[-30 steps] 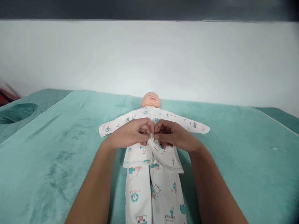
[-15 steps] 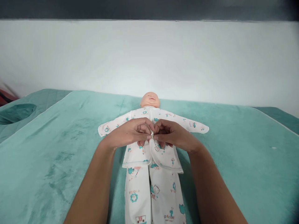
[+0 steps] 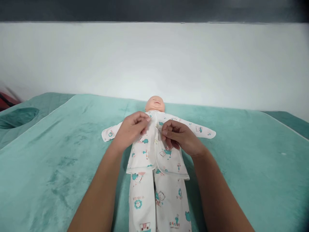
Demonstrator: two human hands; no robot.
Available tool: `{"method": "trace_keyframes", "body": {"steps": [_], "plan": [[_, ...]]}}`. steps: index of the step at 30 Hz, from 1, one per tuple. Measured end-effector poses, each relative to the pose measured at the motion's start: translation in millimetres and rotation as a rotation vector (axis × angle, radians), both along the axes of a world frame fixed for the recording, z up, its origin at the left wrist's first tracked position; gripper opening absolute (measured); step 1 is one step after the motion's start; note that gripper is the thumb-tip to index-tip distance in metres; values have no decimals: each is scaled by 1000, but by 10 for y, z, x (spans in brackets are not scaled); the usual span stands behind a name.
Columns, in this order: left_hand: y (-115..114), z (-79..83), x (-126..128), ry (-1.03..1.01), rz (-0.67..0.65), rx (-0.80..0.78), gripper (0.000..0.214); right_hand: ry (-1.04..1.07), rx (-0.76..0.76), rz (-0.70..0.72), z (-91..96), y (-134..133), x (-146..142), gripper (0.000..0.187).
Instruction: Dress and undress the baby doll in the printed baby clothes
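Observation:
A baby doll [image 3: 155, 104] lies on its back, dressed in a white printed baby shirt [image 3: 149, 161] and matching white pants [image 3: 142, 212]. My left hand [image 3: 132, 129] hovers over the side of the shirt's chest on the left of the view, its fingers curled, with nothing visible in them. At the shirt's front opening, my right hand [image 3: 177, 135] has thumb and forefinger pinched at the edge of the cloth. Its fingers partly hide that side of the chest. The shirt's front edges meet along the middle, and its lower hem spreads over the top of the pants.
A teal plush cover [image 3: 72, 161] lies under the doll. A white wall [image 3: 154, 58] rises behind the doll's head, with a dark band [image 3: 154, 9] above it. At the far left are a quilted teal pad with a round hollow [image 3: 19, 117] and a red object [image 3: 7, 101].
My left hand has let go of the shirt's middle edge and moved up and left, away from my right hand. My right hand stays near the opening, slightly shifted.

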State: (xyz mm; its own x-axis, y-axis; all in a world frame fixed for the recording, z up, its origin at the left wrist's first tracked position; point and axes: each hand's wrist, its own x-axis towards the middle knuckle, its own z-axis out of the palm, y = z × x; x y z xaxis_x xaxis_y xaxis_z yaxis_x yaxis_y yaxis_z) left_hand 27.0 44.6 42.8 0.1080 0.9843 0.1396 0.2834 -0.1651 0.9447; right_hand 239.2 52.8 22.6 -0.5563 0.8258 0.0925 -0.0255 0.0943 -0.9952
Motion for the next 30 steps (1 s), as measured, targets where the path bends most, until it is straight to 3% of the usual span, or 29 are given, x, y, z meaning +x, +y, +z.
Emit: {"method": "trace_keyframes", "body": {"steps": [3,7,9,12,16,20,23,27,30], "plan": [[111,-124,-54,92,342,154,13,48,66,-279,-97,56,-29,15],[283,-332,-67,253,486,252,19,-45,402,-653,-248,167,-137,15],[360,-428,-36,357,444,297,25,-148,523,-664,-300,226,-185,27],[434,-544,-11,507,352,283,35,-337,545,-576,-352,317,-185,36],[407,-666,-116,789,358,249,44,-658,629,-602,-468,425,-12,43],[203,-766,-425,1057,353,258,50,-991,744,-656,-627,432,396,47],[-11,-824,-773,1122,377,167,58,-1155,711,-664,-705,368,850,48],[-252,-853,-1131,1150,457,83,47,-1175,598,-685,-769,271,1400,49],[-332,-829,-1178,1178,541,83,43,-1152,531,-841,-777,224,1581,51]]}}
